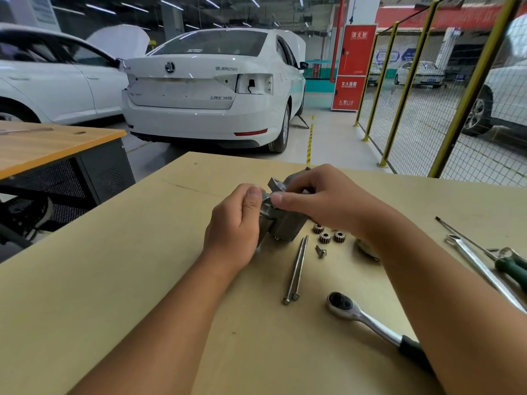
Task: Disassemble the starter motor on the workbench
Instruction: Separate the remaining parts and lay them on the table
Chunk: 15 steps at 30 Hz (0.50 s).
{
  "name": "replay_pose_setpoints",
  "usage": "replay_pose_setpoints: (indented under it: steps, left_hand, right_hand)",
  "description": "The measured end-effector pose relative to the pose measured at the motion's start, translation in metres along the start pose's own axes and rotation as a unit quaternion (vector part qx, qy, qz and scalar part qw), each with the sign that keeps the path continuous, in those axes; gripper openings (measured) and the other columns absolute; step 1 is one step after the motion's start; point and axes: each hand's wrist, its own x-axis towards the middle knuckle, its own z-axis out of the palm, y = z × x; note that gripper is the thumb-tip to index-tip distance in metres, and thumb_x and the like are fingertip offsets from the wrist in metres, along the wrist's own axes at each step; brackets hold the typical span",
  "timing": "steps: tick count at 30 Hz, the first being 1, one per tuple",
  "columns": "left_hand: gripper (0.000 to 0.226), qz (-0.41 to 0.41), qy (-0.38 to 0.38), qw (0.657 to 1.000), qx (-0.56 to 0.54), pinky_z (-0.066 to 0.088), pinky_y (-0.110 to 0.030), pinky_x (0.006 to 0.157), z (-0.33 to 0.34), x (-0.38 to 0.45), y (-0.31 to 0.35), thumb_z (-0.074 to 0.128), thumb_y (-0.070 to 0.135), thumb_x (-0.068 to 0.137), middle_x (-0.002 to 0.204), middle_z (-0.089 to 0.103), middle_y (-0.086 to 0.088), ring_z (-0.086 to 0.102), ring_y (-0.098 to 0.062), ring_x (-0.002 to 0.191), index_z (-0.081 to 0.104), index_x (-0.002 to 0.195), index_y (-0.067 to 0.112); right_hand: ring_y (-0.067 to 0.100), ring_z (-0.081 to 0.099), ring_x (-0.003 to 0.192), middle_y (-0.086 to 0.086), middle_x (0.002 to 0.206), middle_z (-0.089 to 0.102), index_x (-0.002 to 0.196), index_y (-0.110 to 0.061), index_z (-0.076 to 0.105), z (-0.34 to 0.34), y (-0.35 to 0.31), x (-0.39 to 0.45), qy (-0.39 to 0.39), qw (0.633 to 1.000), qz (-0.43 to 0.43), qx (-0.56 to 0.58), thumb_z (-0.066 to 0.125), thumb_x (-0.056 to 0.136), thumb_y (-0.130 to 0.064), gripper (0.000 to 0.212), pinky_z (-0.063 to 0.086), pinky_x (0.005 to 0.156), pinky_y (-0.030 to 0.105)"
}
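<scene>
— Far left, beyond the left hand?
— Second bench with a wood-grain top, and part of a white car behind it.
— Straight ahead, past both hands?
— White saloon, tail towards the camera, "SUPERB" readable on the boot lid, Skoda badge in the middle, right tail lamp missing. Small Chinese lettering lower on the boot, too fine to read.
— The left hand?
— Curled round the near end of the starter motor, thumb pressed on top.
— And the motor itself?
— Lying on the workbench, between the two hands, grey metal, half hidden by them.
— The right hand?
— Draped over the far end of the motor, fingertips pinching a metal part on its top.
— Under the right wrist?
— Two long bolts side by side, one short screw, three small gears in a cluster, and a round metal piece partly hidden by the forearm.
— Nearer, below the right forearm?
— Ratchet handle with a black grip.
— Right of the right arm?
— Spanner and a green-handled screwdriver, touching.
— Far right background?
— Red fire cabinet with white Chinese text, "110" at the bottom, then a yellow-posted mesh fence.
</scene>
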Motion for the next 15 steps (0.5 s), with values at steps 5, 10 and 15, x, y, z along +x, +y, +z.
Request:
replay_pose_setpoints:
  steps: [5, 10, 15]
  left_hand:
    - [0.060, 0.001, 0.002, 1.000, -0.010, 0.055, -0.053, 0.081, 0.002, 0.002, -0.004, 0.025, 0.067, 0.094, 0.089, 0.071, 0.000, 0.066, -0.023, 0.089, 0.066, 0.103, 0.023]
    - [0.062, 0.011, -0.006, 1.000, -0.011, 0.055, -0.049, 0.081, 0.001, -0.001, -0.003, 0.026, 0.066, 0.093, 0.090, 0.071, 0.002, 0.066, -0.021, 0.091, 0.068, 0.106, 0.022]
    - [0.054, 0.002, 0.007, 1.000, -0.007, 0.054, -0.050, 0.080, 0.000, 0.000, -0.004, 0.031, 0.058, 0.098, 0.087, 0.070, 0.003, 0.064, -0.023, 0.085, 0.068, 0.105, 0.020]
  right_hand:
    - [0.007, 0.056, 0.065, -0.006, 0.070, 0.063, 0.078, -0.027, 0.075, 0.006, 0.001, 0.004, 0.020, 0.997, 0.007, -0.075, 0.074, 0.082, -0.054, 0.027, 0.043, 0.059, 0.029]
    - [0.005, 0.050, 0.054, -0.011, 0.062, 0.060, 0.076, -0.024, 0.078, 0.005, 0.005, -0.001, 0.004, 1.000, 0.003, -0.017, 0.078, 0.079, -0.051, 0.027, 0.038, 0.050, 0.019]
    - [0.001, 0.055, 0.060, -0.018, 0.066, 0.062, 0.083, -0.028, 0.079, 0.003, 0.004, 0.003, -0.001, 0.997, 0.005, -0.076, 0.080, 0.079, -0.032, 0.006, 0.040, 0.055, 0.018]
